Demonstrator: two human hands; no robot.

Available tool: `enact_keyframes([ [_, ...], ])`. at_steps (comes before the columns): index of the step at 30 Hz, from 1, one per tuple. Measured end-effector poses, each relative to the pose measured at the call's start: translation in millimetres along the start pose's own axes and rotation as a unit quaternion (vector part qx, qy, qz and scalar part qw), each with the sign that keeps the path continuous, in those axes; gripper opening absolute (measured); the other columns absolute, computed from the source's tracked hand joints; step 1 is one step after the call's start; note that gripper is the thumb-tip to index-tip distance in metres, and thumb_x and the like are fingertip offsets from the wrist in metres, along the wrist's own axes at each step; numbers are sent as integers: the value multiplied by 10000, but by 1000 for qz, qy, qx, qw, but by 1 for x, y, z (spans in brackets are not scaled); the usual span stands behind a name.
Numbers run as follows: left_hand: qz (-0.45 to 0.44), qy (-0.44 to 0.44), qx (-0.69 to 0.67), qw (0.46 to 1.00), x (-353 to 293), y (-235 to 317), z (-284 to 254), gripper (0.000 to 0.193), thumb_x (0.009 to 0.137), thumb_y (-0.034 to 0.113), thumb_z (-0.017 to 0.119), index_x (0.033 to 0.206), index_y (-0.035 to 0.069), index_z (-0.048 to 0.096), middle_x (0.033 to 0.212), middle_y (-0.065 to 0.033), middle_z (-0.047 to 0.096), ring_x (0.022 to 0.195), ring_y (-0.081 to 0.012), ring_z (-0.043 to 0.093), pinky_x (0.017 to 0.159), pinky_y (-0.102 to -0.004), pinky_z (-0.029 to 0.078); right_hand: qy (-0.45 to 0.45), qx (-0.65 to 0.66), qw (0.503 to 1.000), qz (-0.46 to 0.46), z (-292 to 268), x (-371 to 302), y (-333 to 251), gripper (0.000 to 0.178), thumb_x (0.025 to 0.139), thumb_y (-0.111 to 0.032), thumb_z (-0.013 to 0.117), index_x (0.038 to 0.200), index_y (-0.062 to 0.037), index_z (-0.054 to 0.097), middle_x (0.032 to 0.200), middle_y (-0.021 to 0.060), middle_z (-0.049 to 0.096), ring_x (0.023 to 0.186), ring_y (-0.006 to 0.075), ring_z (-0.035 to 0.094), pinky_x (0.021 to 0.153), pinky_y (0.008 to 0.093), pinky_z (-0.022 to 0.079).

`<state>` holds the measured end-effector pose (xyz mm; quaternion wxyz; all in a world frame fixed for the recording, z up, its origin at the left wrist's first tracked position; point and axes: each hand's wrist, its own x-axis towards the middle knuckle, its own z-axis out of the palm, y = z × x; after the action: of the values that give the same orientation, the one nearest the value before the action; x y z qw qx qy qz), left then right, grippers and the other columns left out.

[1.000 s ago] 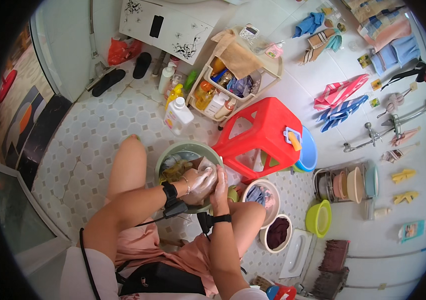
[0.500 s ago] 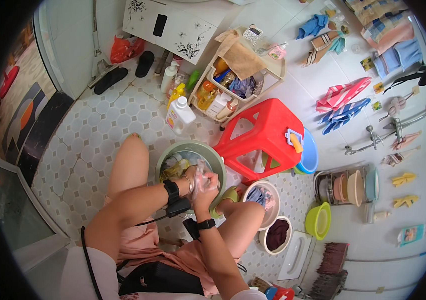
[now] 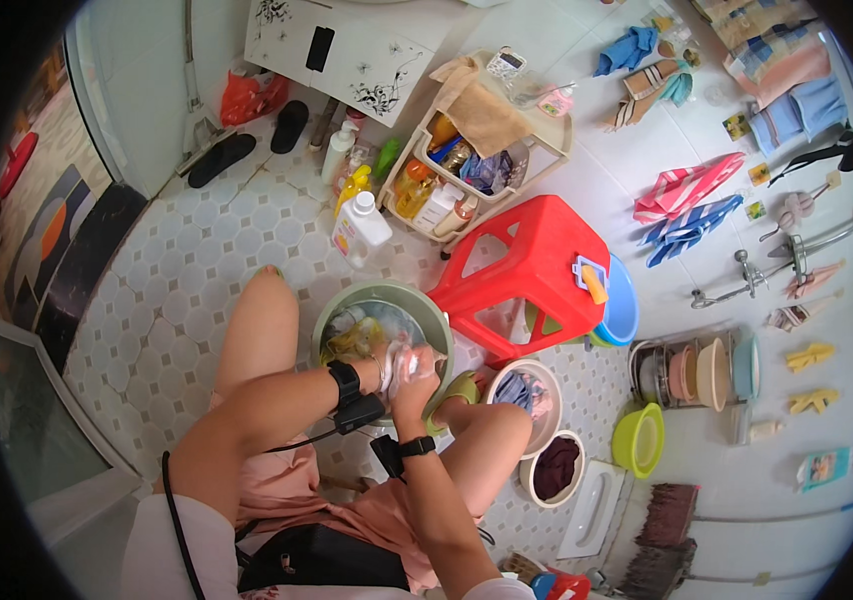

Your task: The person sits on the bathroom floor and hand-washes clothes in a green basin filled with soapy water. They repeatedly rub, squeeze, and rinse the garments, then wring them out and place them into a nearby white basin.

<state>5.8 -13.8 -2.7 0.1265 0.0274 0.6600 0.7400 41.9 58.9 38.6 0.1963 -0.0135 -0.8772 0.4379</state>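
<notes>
A grey-green basin (image 3: 444, 322) of water stands on the floor between my legs, with yellow and pale wet cloths (image 3: 365, 335) in it. Over its near right part, my two hands are pressed together around a wet whitish cloth (image 3: 402, 362). My left hand (image 3: 389, 367), wearing a bracelet at the wrist, is partly covered by the cloth and my other hand. My right hand (image 3: 425, 362) is closed on the same cloth, its knuckles upward. What lies between the palms is hidden.
A red stool (image 3: 557, 250) stands right of the basin, beside a white detergent bottle (image 3: 362, 228). Basins with blue-pink clothes (image 3: 522, 392) and dark red cloth (image 3: 555, 470) sit near my right knee. A shelf rack (image 3: 547, 160) and a green basin (image 3: 637, 442) stand by the wall.
My right hand has shifted slightly and turned over the whitish cloth, which is bunched differently between the hands. Both hands stay over the basin.
</notes>
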Motion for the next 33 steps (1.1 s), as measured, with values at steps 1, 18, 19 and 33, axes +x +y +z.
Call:
enact_keyframes([
  [1,257,-109,347,896,-6,9,-3,367,869,368,354,828,61,551,739,-55,553,683,-164,531,583,-302,436,0,-1,1000,0,-1,2,1,180,781,-181,545,717,-31,469,603,181,502,573,377,503,525,385,401],
  [18,-69,-71,136,986,34,-40,-41,200,846,185,371,931,111,537,924,-71,552,862,-189,526,773,-325,409,-205,121,970,-56,-11,16,12,678,617,-363,699,1131,-38,399,1099,138,423,1062,267,391,932,357,272],
  [19,-35,-75,181,980,31,-40,-43,199,843,184,376,934,110,536,928,-72,552,864,-189,526,775,-323,409,-230,141,962,-49,-11,16,9,694,612,-375,700,1136,-37,396,1110,139,418,1074,268,384,935,353,268],
  [33,183,-85,317,927,32,-77,-9,214,783,167,458,957,66,527,971,-107,543,898,-225,527,776,-322,421,-154,100,982,-34,4,6,24,557,678,-305,653,1125,-62,425,1088,186,470,1020,323,443,902,359,316],
])
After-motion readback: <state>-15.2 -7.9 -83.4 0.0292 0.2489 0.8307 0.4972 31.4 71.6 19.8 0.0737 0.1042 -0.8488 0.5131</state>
